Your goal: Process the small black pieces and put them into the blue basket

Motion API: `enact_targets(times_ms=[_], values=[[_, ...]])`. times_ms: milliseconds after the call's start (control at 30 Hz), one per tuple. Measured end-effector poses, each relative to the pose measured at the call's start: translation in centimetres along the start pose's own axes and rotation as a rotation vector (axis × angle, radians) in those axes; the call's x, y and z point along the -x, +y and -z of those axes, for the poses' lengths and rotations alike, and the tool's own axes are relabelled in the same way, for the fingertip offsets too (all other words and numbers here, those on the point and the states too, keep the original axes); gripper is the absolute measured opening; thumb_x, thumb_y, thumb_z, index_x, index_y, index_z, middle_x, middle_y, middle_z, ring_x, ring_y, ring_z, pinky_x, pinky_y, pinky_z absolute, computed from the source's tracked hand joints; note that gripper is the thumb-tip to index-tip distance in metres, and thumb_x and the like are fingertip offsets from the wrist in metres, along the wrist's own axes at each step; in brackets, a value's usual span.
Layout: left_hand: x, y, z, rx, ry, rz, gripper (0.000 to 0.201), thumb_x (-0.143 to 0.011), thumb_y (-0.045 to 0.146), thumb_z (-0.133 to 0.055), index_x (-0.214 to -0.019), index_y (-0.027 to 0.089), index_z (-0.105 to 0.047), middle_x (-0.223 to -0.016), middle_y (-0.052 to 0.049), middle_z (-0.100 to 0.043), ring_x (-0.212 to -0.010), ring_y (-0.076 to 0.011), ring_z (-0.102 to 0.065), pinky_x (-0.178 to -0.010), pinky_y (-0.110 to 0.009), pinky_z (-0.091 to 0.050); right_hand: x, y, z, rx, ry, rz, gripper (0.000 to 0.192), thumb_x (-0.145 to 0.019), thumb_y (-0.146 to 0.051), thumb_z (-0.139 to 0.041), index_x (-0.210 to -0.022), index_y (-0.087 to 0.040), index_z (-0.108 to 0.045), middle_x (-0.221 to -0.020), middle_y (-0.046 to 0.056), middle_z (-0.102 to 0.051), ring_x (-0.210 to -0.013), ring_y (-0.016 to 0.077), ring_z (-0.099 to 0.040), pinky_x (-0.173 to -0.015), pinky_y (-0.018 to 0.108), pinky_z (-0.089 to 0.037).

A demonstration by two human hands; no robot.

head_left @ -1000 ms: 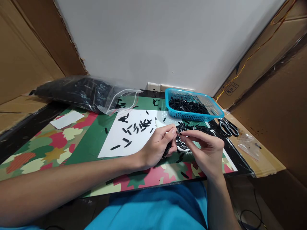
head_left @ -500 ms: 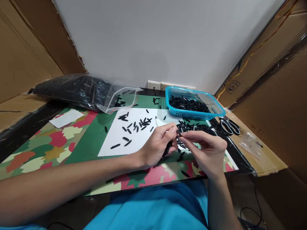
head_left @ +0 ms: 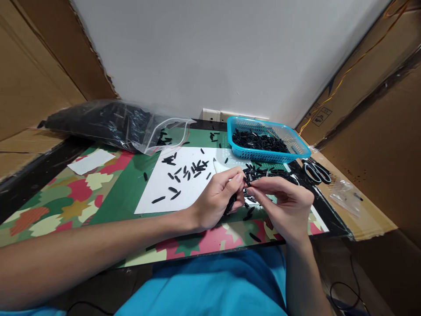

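Small black piece point(head_left: 245, 181): short, slim, dark rod, pinched at its ends between the fingertips of the left hand point(head_left: 217, 197) and the right hand point(head_left: 286, 204), held above the table's near edge. Second black piece point(head_left: 230, 204): longer dark stick, tucked in the left palm, pointing toward 7 o'clock. Loose black pieces point(head_left: 263, 174): a heap of like rods at 1 o'clock from the hands, lying flat.

No legible text, brand or number, printed handling symbols on the cardboard box point(head_left: 320, 115) at right, black box marks, too small to make out
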State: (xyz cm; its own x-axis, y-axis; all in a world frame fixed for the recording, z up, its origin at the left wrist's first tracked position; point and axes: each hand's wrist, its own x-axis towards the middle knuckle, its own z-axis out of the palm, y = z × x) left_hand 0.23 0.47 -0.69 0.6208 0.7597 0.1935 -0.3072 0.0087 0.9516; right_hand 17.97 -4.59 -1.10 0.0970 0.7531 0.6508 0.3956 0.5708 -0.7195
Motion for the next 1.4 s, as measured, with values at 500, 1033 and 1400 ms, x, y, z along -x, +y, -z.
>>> enact_targets(times_ms=[500, 1033, 1400], values=[[0.07, -0.21, 0.27, -0.098, -0.001, -0.004, 0.038, -0.111, 0.051, -0.050, -0.088, 0.020, -0.050, -0.064, 0.006, -0.050, -0.051, -0.0078, -0.046, -0.048, -0.022, -0.036, -0.18, -0.44, 0.11, 0.000, -0.022, -0.011, 0.010, -0.092, -0.015, -0.082, -0.094, -0.025, -0.083, -0.086, -0.002, -0.084, -0.067, 0.0127, -0.078, -0.066, 0.020, -0.065], [0.21, 0.13, 0.19, -0.142, -0.013, -0.003, 0.040, -0.112, 0.051, -0.046, -0.085, 0.021, -0.046, -0.063, 0.006, -0.048, -0.050, -0.0076, -0.045, -0.051, -0.023, -0.032, -0.13, -0.21, 0.03, -0.030, -0.001, -0.060, 0.009, -0.092, -0.018, -0.082, -0.098, -0.024, -0.084, -0.091, 0.001, -0.085, -0.072, 0.0159, -0.080, -0.068, 0.024, -0.068], [0.38, 0.20, 0.15, -0.178, -0.018, -0.003, 0.043, -0.111, 0.053, -0.045, -0.083, 0.021, -0.046, -0.061, 0.006, -0.048, -0.051, -0.0087, -0.044, -0.052, -0.025, -0.031, -0.09, -0.34, 0.13, -0.025, -0.013, -0.091, 0.002, -0.095, -0.022, -0.081, -0.095, -0.023, -0.083, -0.086, 0.001, -0.084, -0.068, 0.0168, -0.079, -0.065, 0.026, -0.066]])
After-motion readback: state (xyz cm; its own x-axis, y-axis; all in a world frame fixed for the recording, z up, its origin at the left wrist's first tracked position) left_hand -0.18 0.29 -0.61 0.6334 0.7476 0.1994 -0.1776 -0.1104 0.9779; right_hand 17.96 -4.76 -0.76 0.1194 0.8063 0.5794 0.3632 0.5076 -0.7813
